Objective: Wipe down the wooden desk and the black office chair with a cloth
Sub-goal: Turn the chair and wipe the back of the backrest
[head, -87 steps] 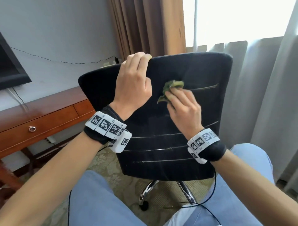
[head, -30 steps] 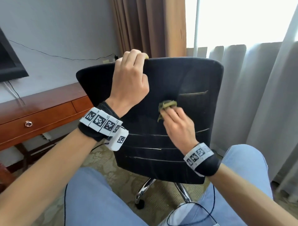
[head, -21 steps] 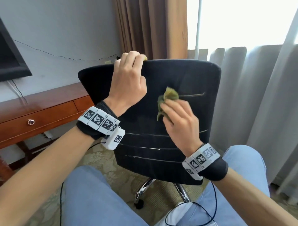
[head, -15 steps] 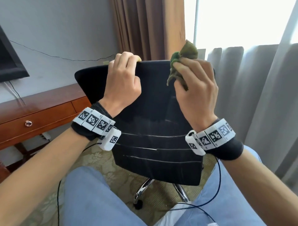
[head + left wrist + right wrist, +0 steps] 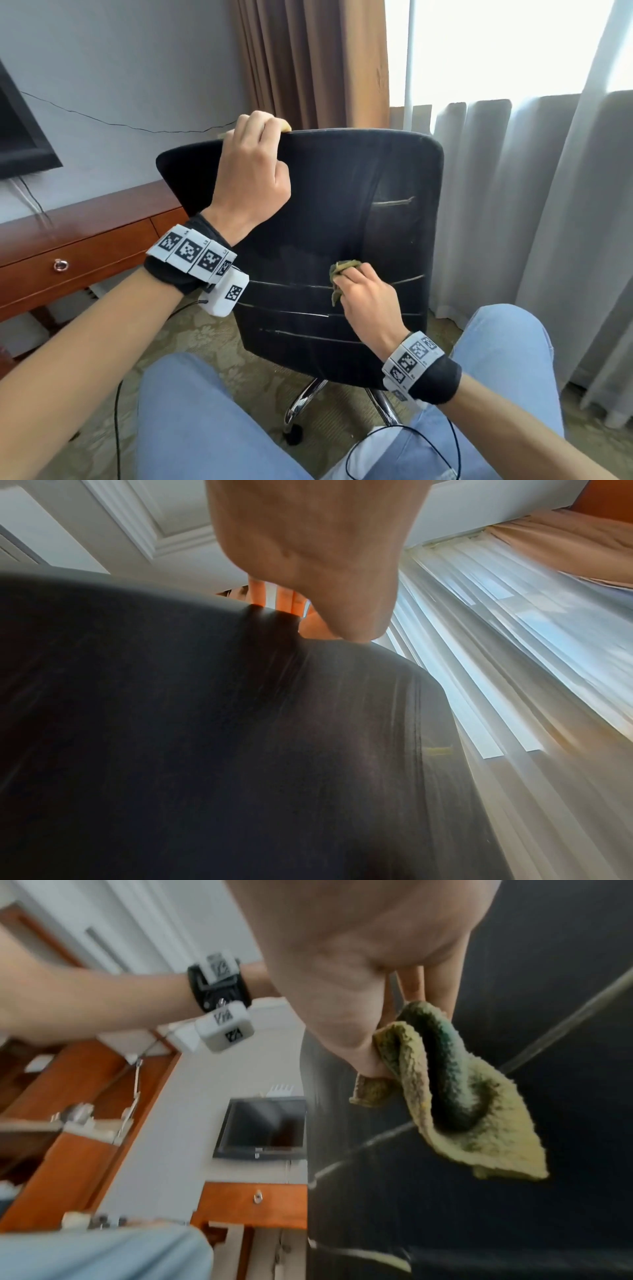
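The black office chair (image 5: pixel 342 212) stands in front of me with the rear of its backrest facing me. My left hand (image 5: pixel 251 171) grips the backrest's top edge, fingers hooked over it (image 5: pixel 274 599). My right hand (image 5: pixel 368 301) holds a crumpled green-yellow cloth (image 5: pixel 342 270) against the lower middle of the backrest. In the right wrist view the cloth (image 5: pixel 455 1104) is pinched between thumb and fingers, one corner hanging free. The wooden desk (image 5: pixel 78 236) with a ring-pull drawer stands at the left, behind the chair.
A dark screen (image 5: pixel 20 137) hangs on the wall above the desk. Brown drapes (image 5: pixel 311 65) and white sheer curtains (image 5: pixel 531 205) stand close behind and right of the chair. The chrome chair base (image 5: pixel 305 401) rests on patterned carpet between my knees (image 5: pixel 205 428).
My right hand with the cloth swept up to the backrest's top edge half a second ago, and has now come down to its lower middle. My left hand has kept its grip.
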`<state>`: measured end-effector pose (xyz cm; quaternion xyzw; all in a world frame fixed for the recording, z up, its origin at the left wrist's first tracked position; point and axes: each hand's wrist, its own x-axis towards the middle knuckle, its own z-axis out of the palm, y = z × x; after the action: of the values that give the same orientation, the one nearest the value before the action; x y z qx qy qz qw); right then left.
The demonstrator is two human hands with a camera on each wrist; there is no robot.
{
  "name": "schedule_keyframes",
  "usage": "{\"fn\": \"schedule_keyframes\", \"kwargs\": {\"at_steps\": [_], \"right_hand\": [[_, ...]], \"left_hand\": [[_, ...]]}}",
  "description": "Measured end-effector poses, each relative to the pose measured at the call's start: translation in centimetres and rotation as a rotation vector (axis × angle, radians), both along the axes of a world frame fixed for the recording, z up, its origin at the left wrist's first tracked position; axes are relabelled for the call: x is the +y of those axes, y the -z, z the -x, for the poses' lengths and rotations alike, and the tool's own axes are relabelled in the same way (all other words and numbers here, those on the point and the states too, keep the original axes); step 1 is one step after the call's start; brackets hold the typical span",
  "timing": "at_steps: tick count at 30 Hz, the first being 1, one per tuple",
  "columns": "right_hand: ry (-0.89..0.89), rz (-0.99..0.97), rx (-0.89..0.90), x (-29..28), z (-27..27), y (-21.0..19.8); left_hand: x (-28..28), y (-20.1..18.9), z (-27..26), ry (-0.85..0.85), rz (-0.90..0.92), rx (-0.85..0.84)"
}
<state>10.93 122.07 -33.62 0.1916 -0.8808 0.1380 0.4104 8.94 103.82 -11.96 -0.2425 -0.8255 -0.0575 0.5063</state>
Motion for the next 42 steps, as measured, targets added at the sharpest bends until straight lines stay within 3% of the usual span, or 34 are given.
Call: {"fn": "schedule_keyframes", "kwargs": {"at_steps": [2,7,11,16,20,25,27,30,34,37,42], "right_hand": [[-0.039,0.075,0.079,0.6,-1.0,-2.3],[-0.018,0.319,0.491,3.7,-3.1,-12.9],[0.031,0.335,0.508,5.3,-2.0,-17.5],[0.155,0.252,0.589,4.4,-0.1,-16.0],[0.171,0.123,0.585,3.0,0.7,-12.1],[0.082,-0.096,0.305,1.0,1.4,-3.2],[0.045,-0.119,0.158,0.4,0.7,-1.6],[-0.009,0.017,0.133,0.6,-0.8,-3.7],[0.001,0.178,0.476,3.1,-2.8,-11.4],[0.065,0.274,0.565,5.0,-2.4,-15.9],[0.126,0.225,0.637,5.8,0.3,-15.3]], "left_hand": [[0.0,0.1,-0.1,-0.002,0.009,-0.009],[0.6,0.7,-0.3,0.008,0.003,-0.029],[1.7,1.7,-0.7,0.014,0.02,-0.029],[1.9,1.6,-0.2,0.023,-0.028,0.003],[1.9,0.9,0.0,0.046,-0.037,0.02],[2.0,0.3,0.0,0.035,-0.04,0.024],[2.1,0.1,-0.1,0.01,-0.033,0.027],[2.4,0.3,-0.2,-0.027,-0.014,0.026],[2.5,0.6,-0.1,-0.021,-0.028,0.03],[2.7,1.0,0.0,0.01,-0.044,0.019],[2.7,1.2,0.4,0.052,-0.093,0.03]]}}
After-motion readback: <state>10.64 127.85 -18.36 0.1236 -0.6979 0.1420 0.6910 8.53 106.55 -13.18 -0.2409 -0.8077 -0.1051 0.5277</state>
